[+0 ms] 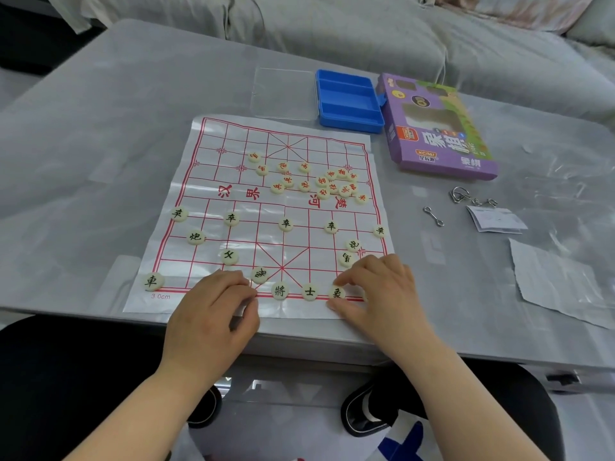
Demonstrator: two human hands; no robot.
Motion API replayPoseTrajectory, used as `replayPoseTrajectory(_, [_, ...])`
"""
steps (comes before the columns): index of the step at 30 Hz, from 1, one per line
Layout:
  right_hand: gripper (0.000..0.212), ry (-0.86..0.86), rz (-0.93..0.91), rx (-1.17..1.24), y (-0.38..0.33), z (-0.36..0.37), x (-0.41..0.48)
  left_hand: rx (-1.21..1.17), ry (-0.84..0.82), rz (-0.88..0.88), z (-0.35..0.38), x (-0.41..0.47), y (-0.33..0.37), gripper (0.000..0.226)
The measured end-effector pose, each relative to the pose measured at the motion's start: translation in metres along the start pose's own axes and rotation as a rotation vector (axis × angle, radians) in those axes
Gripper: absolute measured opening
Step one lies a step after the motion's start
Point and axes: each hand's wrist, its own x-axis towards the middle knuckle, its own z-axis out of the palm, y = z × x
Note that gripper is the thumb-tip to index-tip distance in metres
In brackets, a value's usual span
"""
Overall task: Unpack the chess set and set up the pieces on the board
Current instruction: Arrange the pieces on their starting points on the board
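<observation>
- On the near edge of the board sheet [233,181], the right hand [382,291] pinches the black elephant piece [336,293] between forefinger and thumb. The piece lies flat on the back line, just right of the black advisor [309,291].
- The left hand [213,307] rests on the same near edge with its fingers curled under. Whether it holds anything cannot be told, as the fingertips hide what lies beneath.
- The board sheet is a white plastic sheet printed with a red grid, and it lies flat on the grey worktop [100,144].
- Along the back line also sit the black general [279,290], just left of the advisor, and the black chariot [152,281] on the near left corner.
- Five black soldiers [285,223] stand in a row across the near half, and a black cannon [195,236] sits behind them at the left.
- Four more black pieces [229,256] lie off their points, two near the left hand and two just beyond the right hand.
- The red pieces [319,183] lie in a loose cluster on the far half, mostly toward the right.
- Beyond the board are a clear lid [283,93] and, touching its right side, a blue tray [349,101] with three compartments.
- A purple box [436,134] lies flat just right of the tray.
- Farther right on the worktop are metal ring puzzles [459,196], a small metal hook [433,216], a folded leaflet [496,221] and a crumpled clear wrapper [559,281].
</observation>
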Motion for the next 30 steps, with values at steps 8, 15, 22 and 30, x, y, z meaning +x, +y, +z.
replayPoseTrajectory(8, [0.024,0.022,0.048,0.176,0.006,-0.007,0.004,0.006,-0.010,-0.007,0.000,0.001,0.000,0.030])
replayPoseTrajectory(15, [0.027,-0.121,0.171,0.154,0.018,-0.011,0.022,0.008,-0.043,-0.019,-0.003,0.001,0.001,0.031])
replayPoseTrajectory(22, [0.028,-0.140,0.233,0.042,0.010,-0.004,0.033,-0.059,-0.100,-0.046,-0.007,0.002,0.000,0.030])
replayPoseTrajectory(30, [0.023,-0.138,0.177,0.024,0.008,-0.006,0.038,-0.131,-0.088,-0.047,-0.018,-0.002,-0.003,0.054])
